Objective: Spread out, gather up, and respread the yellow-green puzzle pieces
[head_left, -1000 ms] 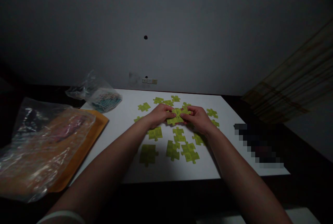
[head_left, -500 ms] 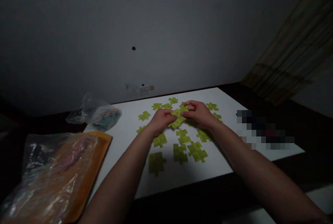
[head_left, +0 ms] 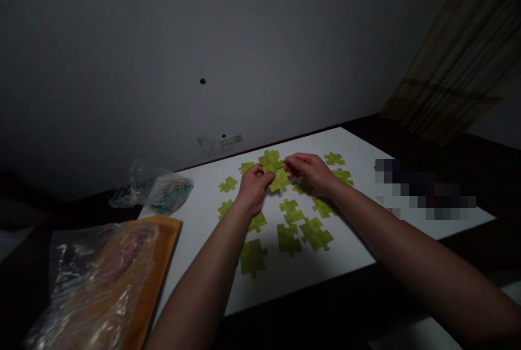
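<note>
On the near side of the hands, loose yellow-green puzzle pieces (head_left: 252,258) lie spread flat on the white table (head_left: 189,241), probably so each outline can be seen. Beyond them, the left hand (head_left: 253,193) pinches what look like two joined pieces (head_left: 279,180) between thumb and fingers, seemingly to steady their seam. The right hand (head_left: 310,170) curls at their right edge; in this dim light I cannot tell whether it grips. Half a second ago its thumb lay over them; now more of their surface shows.
</note>
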Demonstrator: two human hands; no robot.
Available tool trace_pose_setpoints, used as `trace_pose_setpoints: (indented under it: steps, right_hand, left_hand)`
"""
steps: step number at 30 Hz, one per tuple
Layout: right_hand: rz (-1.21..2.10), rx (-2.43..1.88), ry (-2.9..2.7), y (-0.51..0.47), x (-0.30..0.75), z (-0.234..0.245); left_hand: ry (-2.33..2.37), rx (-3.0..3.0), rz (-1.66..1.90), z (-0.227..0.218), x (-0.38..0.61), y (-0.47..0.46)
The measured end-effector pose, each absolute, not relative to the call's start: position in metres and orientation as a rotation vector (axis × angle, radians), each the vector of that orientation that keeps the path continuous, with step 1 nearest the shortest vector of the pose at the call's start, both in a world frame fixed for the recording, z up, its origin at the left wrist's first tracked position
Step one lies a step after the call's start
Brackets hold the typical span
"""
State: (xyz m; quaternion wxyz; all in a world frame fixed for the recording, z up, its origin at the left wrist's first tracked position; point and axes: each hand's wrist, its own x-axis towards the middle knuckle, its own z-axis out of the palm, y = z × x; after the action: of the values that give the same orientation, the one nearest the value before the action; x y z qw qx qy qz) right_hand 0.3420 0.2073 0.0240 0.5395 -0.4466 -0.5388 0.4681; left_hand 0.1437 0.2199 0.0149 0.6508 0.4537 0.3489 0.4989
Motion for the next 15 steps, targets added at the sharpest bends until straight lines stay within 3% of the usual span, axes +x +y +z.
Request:
trace_pose_setpoints:
  steps: [15]
  right_hand:
    - [0.88, -1.094, -1.4, 0.207, 0.345, 0.018]
  left_hand:
    - [0.833, 0.923, 1.15, 0.017, 0.15, 0.21]
